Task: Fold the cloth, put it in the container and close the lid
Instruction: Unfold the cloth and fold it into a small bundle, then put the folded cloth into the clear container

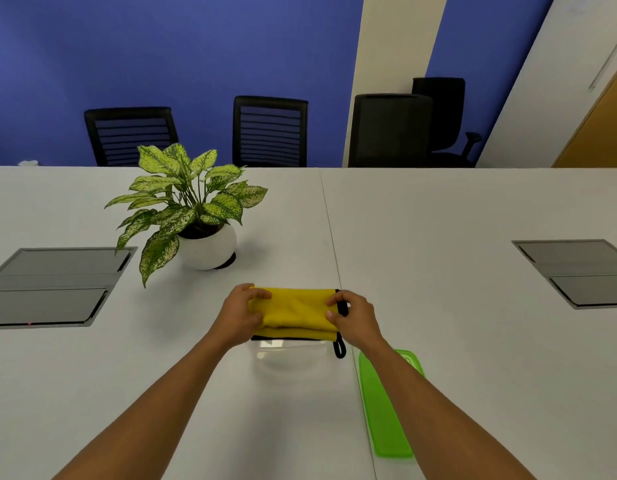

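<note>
White tabletop [438, 237] carried everything as you worked. Nearest you, just right of the clear container [289, 358], lay the green lid [386, 420]. Above the container's far edge, your left hand [239, 315] and right hand [352, 317] each pinched an end of the folded yellow cloth [296, 311]. Its black loop [340, 348] dangled over the rim and could snag there, letting the folds slump open. Beyond the container stood a potted plant [192, 209].

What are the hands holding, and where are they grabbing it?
Both hands hold the folded yellow cloth. The left hand pinches its left end, the right hand its right end by the black trim, near the clear container.
</note>
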### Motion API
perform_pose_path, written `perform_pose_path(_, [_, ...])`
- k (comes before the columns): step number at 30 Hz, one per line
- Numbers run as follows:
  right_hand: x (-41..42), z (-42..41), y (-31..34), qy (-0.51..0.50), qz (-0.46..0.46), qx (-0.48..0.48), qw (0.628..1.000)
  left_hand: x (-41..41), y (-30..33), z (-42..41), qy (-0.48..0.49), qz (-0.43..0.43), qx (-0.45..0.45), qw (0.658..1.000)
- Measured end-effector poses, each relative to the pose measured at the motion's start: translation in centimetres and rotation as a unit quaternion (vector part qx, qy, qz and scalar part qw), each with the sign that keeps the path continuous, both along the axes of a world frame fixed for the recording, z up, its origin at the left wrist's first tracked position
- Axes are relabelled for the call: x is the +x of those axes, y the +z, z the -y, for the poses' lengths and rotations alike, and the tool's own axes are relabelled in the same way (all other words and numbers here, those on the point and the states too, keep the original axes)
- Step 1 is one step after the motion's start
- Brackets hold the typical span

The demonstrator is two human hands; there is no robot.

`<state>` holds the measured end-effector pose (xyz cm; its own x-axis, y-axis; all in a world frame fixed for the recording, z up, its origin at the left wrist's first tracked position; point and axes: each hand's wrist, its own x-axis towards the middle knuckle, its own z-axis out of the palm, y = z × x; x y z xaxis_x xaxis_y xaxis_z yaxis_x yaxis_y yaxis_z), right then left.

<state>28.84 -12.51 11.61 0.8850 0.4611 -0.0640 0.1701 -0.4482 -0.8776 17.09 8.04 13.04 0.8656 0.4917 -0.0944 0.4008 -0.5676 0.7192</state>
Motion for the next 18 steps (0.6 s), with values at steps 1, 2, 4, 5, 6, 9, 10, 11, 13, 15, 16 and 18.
perform_pose_path(1, [0.8, -0.8, -0.3, 0.003, 0.008, -0.010, 1.000, 1.0, -0.4, -0.6, -0.002, -0.010, 0.017, 1.000])
perform_pose_path(2, [1.7, -1.6, -0.7, 0.007, 0.019, -0.021, 1.000, 1.9, -0.8, -1.2, -0.005, -0.020, 0.030, 0.999])
perform_pose_path(4, [3.5, -3.1, -1.5, 0.019, 0.038, -0.056, 0.998, 3.5, -2.1, -2.3, -0.015, -0.040, 0.048, 0.998])
perform_pose_path(5, [4.3, -3.9, -2.1, 0.025, 0.047, -0.078, 0.996, 4.3, -2.9, -2.8, -0.022, -0.056, 0.055, 0.997])
perform_pose_path(6, [4.8, -4.4, -2.6, 0.034, 0.054, -0.103, 0.993, 4.8, -3.6, -3.0, -0.031, -0.074, 0.064, 0.995])
perform_pose_path(9, [5.5, -6.2, -5.0, 0.089, 0.071, -0.181, 0.977, 6.5, -6.2, -3.5, -0.064, -0.140, 0.099, 0.983])
perform_pose_path(10, [5.5, -6.6, -5.8, 0.104, 0.079, -0.205, 0.970, 6.8, -6.9, -3.4, -0.066, -0.161, 0.100, 0.980])
perform_pose_path(11, [5.5, -7.0, -6.6, 0.113, 0.086, -0.225, 0.964, 7.1, -7.6, -3.3, -0.067, -0.186, 0.095, 0.976])
perform_pose_path(13, [5.4, -7.7, -8.2, 0.124, 0.082, -0.259, 0.954, 7.6, -9.1, -2.9, -0.078, -0.229, 0.108, 0.964])
perform_pose_path(15, [5.2, -8.3, -9.3, 0.154, 0.116, -0.308, 0.932, 7.8, -10.1, -2.6, -0.099, -0.254, 0.150, 0.950])
perform_pose_path(16, [5.0, -8.5, -9.8, 0.158, 0.123, -0.319, 0.926, 7.9, -10.3, -2.4, -0.104, -0.264, 0.167, 0.944])
perform_pose_path(18, [4.8, -9.0, -10.6, 0.161, 0.118, -0.334, 0.921, 8.2, -11.0, -2.4, -0.120, -0.278, 0.203, 0.931])
